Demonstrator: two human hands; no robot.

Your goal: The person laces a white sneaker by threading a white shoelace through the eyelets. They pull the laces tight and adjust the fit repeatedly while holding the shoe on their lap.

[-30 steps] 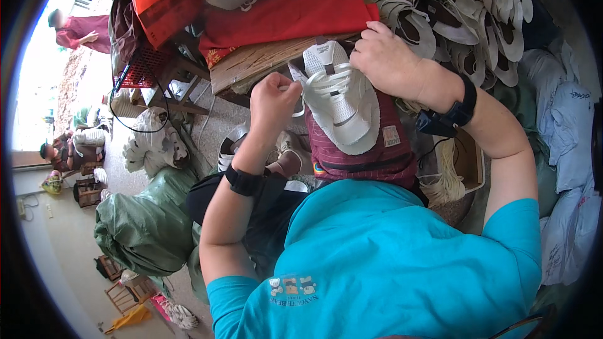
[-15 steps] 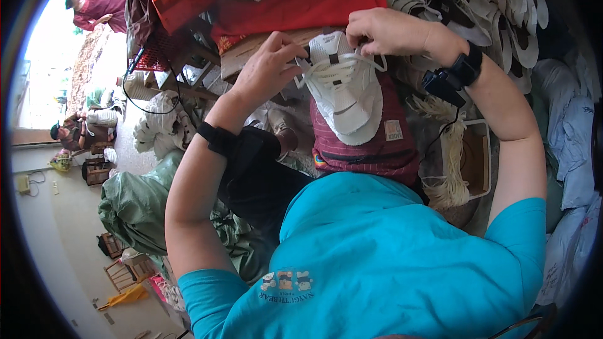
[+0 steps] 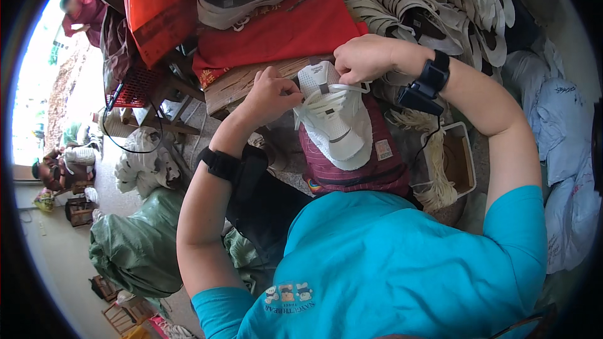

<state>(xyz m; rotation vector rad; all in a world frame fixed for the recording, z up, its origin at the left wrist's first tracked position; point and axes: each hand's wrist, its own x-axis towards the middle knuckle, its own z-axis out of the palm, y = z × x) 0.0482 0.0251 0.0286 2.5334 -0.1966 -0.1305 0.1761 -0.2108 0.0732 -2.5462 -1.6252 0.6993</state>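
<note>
We have the white shoe (image 3: 340,129) on the maroon cloth (image 3: 364,180) over our lap, just short of the table (image 3: 237,90), with some open floor (image 3: 201,135) to the left. Its long axis runs far to near, toe nearest, angled slightly right. Left hand (image 3: 271,96) and right hand (image 3: 366,59) curl narrowly beside the laces (image 3: 333,97); we cannot tell their grip.

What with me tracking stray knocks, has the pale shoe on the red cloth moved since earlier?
No: the pale shoe keeps its place against the wooden table; the camera's view shifted.
</note>
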